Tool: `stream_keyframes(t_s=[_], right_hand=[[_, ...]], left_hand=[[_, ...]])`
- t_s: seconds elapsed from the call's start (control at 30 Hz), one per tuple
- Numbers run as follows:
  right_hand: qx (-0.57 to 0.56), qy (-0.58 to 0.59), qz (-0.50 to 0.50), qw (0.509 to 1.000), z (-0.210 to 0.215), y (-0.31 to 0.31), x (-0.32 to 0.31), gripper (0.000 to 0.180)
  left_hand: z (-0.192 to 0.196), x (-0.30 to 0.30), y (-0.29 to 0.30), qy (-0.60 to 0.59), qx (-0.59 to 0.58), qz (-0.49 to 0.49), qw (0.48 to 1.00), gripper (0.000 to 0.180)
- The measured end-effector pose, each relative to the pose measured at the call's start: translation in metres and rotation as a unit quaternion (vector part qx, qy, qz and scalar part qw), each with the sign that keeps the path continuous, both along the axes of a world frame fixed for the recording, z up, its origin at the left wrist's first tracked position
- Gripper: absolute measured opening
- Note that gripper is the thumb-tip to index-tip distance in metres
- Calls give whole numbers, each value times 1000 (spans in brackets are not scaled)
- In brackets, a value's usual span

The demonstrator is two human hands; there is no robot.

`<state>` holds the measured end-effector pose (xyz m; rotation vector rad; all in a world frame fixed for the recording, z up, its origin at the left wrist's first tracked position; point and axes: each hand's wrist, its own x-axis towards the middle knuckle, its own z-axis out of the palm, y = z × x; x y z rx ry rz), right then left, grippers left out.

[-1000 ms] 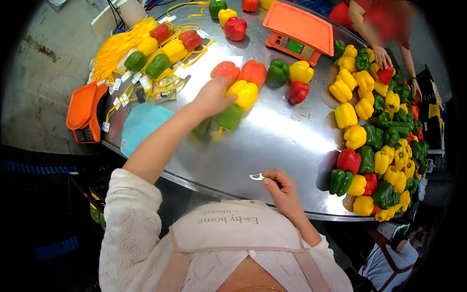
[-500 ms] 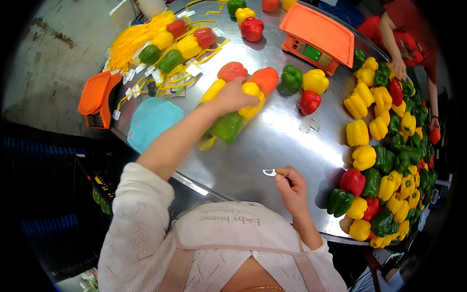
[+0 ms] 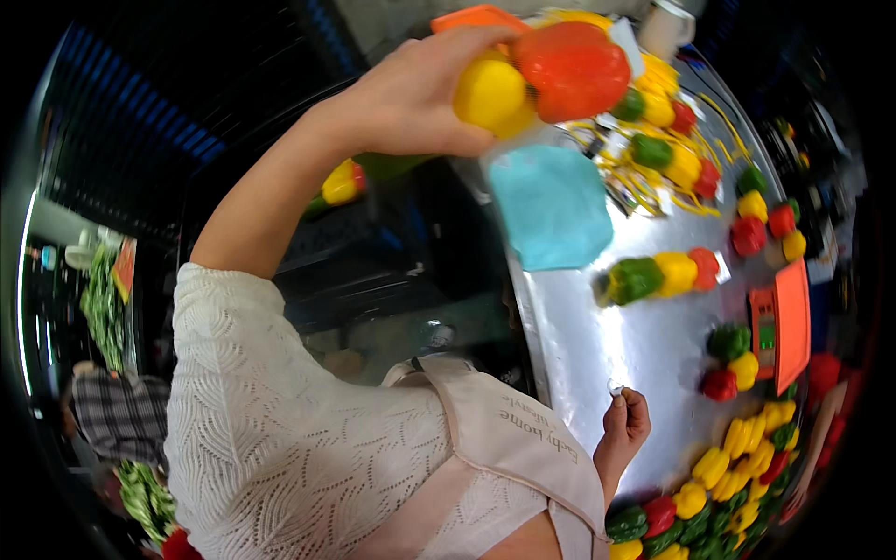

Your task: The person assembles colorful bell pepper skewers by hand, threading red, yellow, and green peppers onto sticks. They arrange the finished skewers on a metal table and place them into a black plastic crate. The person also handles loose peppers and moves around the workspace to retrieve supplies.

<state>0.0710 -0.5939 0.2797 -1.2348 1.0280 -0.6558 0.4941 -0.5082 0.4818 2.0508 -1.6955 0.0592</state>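
Note:
My left hand [image 3: 434, 93] is raised past the table's left edge, closed round a row of bell peppers. In the row I make out a red pepper [image 3: 579, 75], a yellow pepper [image 3: 492, 93] and, partly hidden under the hand, a green pepper [image 3: 397, 166]. Low over the metal table [image 3: 569, 345], my right hand [image 3: 623, 434] pinches a small white hooked tool [image 3: 614, 385], blurred now. Between the hands, a second row of green, yellow and red peppers [image 3: 674, 273] lies on the table.
A teal cloth [image 3: 551, 207] lies by the table's left edge. Beyond it are yellow ties [image 3: 658, 70] and more pepper rows. An orange scale [image 3: 792, 327] stands at the right, near a pepper pile [image 3: 733, 476] and another person's arm [image 3: 821, 434].
My left hand has lifted one pepper row off the table and carried it left past the edge. The view has swung left. My right hand keeps its pinch on the small tool.

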Motion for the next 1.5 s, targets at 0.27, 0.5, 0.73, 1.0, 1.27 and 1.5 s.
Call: stream_keyframes(t_s=[0.27,0.5,0.73,1.0,1.27,1.5], right_hand=[[-20,22,113,993,12,62,117,9],[-127,66,223,964,27,115,195,9],[-209,108,222,946,40,134,218,9],[-159,139,196,957,42,130,210,7],[-73,-394,408,820,171,82,214,19],[-126,-553,400,720,173,63,171,23]], left_hand=[[-73,121,202,-143,148,226,952,89],[-176,143,285,-64,301,118,944,92],[-259,153,267,-91,218,27,971,89],[-297,145,256,-120,133,40,983,80],[-273,143,247,-49,226,43,972,85],[-159,157,142,62,-119,185,974,22]])
